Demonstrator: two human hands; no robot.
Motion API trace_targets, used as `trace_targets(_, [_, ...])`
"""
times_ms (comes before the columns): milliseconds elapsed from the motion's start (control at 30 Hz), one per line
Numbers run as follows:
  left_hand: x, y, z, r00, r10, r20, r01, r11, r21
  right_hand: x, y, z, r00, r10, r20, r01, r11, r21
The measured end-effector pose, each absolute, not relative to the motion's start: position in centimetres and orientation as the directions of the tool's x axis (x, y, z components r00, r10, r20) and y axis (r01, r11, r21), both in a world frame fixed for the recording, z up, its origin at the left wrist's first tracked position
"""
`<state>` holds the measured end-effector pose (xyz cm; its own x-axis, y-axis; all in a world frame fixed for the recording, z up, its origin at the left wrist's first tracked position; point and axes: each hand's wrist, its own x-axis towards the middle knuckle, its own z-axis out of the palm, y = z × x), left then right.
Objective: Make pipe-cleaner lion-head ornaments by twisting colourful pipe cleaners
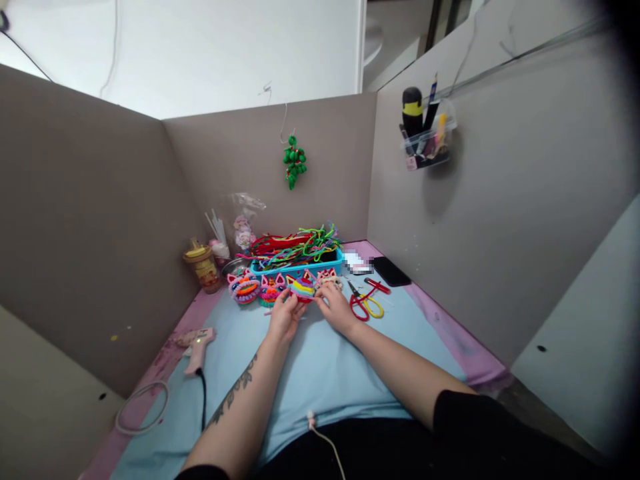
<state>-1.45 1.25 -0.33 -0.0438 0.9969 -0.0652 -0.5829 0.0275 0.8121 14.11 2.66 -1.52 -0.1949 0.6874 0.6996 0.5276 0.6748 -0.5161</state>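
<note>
My left hand (287,315) is closed on a small rainbow-striped pipe-cleaner figure (302,288), holding it above the blue cloth. My right hand (334,307) meets its right side, thumb and fingers pinched together at the edge. Whatever thin piece lies between those fingertips is too small to make out. Left of the held piece stand a purple-and-orange pipe-cleaner head (245,288) and a red-and-orange pipe-cleaner head (273,289). A pale pipe-cleaner head (329,277) sits behind my right hand, partly hidden by it.
A blue basket (296,271) of loose pipe cleaners (300,247) stands behind. Right are scissors (367,303) and a dark phone (391,271). A pink glue gun (199,350) with a cable lies left, near a lidded cup (203,267). Partition walls (275,160) enclose the table.
</note>
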Motion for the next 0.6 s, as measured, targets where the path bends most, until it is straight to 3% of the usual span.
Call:
trace_targets(300, [-0.8,0.6,-0.2,-0.012,1.000,-0.026,-0.564,0.015,0.825,13.6,2.7,-2.2,-0.279,0.708,0.648,0.516,0.680,-0.521])
trace_targets(600, [-0.6,0.5,-1.1,-0.133,0.991,0.023,-0.360,-0.070,0.930,13.0,1.9,-2.3,-0.307,0.769,0.560,0.632,0.605,-0.484])
